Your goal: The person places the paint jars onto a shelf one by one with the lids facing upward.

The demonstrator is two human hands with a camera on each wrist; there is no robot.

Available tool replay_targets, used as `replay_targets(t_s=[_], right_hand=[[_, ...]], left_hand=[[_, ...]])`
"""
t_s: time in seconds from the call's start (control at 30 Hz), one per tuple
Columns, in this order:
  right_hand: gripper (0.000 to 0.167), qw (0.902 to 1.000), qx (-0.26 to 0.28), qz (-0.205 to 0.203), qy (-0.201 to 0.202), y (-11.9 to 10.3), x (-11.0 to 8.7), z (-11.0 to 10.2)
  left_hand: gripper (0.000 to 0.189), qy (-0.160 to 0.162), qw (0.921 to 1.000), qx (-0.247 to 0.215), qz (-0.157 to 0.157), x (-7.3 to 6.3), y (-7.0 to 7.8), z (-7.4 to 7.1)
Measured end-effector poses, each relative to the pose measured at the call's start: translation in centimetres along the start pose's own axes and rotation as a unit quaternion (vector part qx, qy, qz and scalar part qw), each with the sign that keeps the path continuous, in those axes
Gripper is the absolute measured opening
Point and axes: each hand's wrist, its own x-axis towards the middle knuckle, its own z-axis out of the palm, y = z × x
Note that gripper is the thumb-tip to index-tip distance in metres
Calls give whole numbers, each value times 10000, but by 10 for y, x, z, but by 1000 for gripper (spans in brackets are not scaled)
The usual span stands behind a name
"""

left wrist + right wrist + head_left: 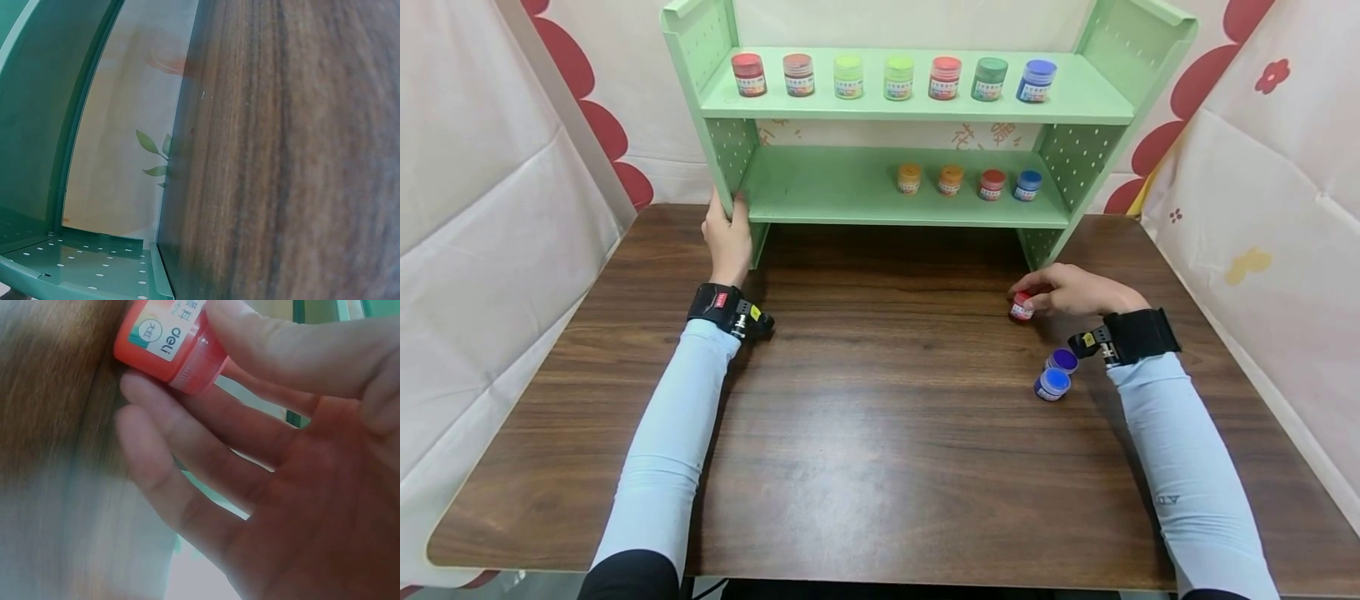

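My left hand [730, 243] grips the lower left side panel of a green shelf unit [820, 187], fingers on its outer side and thumb at the front. That hand is out of sight in the left wrist view, where only the shelf's green underside and wooden table appear. My right hand [1078, 289] pinches a small red paint jar [1022, 309] between thumb and fingers, low over the table in front of the shelf's right leg. In the right wrist view the paint jar [164, 331] shows a "deli" label. Two blue paint jars [1052, 384] stand by my right wrist.
On the upper shelf board [917, 112] stands a row of larger jars in red, light green, dark green and blue. The lower board [820, 212] carries two yellow-orange jars [950, 181], a red jar [992, 185] and a blue jar [1027, 186] toward its right. Patterned cloth surrounds the wooden table [865, 417].
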Motion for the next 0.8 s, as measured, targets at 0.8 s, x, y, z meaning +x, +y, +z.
replay_targets(t_s=[0.8], right_hand=[[35,9887,-1097,-745,704,-52,11,-10]], left_hand=[[44,44,9999,151,53,1,0,1]])
